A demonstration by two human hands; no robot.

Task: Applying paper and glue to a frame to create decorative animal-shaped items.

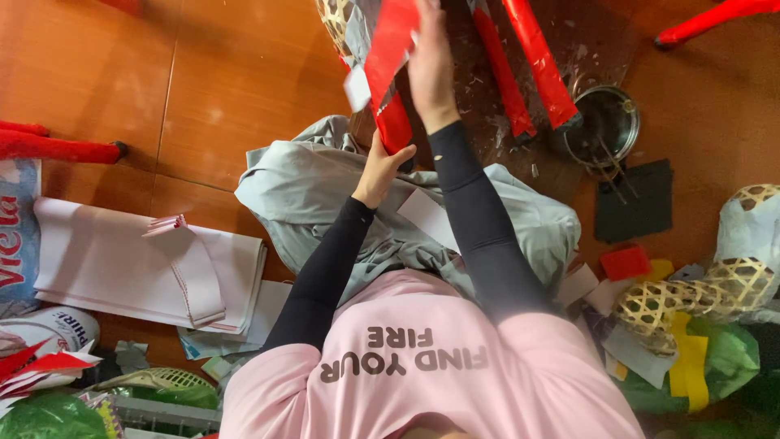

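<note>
A long folded piece of red paper (388,69), with a small white scrap (356,88) on its left edge, is held up over my lap. My left hand (380,169) grips its lower end from below. My right hand (429,58) holds its upper part, fingers wrapped along the right side. Both arms wear black sleeves under a pink shirt. A woven bamboo frame (335,20) partly covered in paper shows just behind the red paper; how much of it is covered is hidden.
Grey cloth (309,195) lies over my lap. A stack of white paper (106,260) sits left on the wooden floor. Red stool legs (532,61) stand ahead, with a metal pot (605,122), a black sheet (635,203), a red square (626,262) and another bamboo frame (691,297).
</note>
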